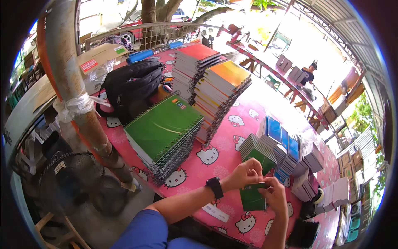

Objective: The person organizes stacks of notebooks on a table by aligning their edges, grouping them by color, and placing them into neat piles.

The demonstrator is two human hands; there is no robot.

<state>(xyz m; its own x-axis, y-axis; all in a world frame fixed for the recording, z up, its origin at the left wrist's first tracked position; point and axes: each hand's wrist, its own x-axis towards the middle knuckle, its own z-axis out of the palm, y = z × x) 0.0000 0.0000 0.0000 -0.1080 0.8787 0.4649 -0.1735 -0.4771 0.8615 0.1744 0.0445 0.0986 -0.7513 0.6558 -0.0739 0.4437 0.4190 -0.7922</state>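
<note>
Table (224,168) w/ pink cloth, white cartoon-cat faces printed all over, set under a metal roof (352,20) in an open-sided space. Rusty pole (62,45) w/ clear plastic wrap (76,106) tied round it stands just off the left edge; black fan (70,180) on the floor beside it. Behind the far edge: railing (145,31) & tree trunk (155,12). Long 2nd table (271,64) in the bkgd, person (308,75) in dark top there.

Sm. green notebook (252,198) is in hand over the near edge side, R of mid. R hand (274,193) is clamped on it, thumb on cover. L hand (248,172), w/ dark watch (214,187) at the wrist, has fingers bunched at its top edge; can't tell if they nip it.

Toward left edge: lg. green spiral notebooks (163,126), stacked; orange-topped stack (228,72) & red-topped stack (197,52) behind, nearer far edge, w/ black backpack (132,85) alongside. Toward right end: sm. green stack (259,151), blue-topped piles (273,128).

Labels: cardboard box (101,56) by far left corner has red sticker (88,65) w/ white capitals, plus sm. green/white label (120,50). Lg. green cover has a sm. multicolor logo. White strip (216,213) near the near edge has dark print, too sm. to read.
</note>
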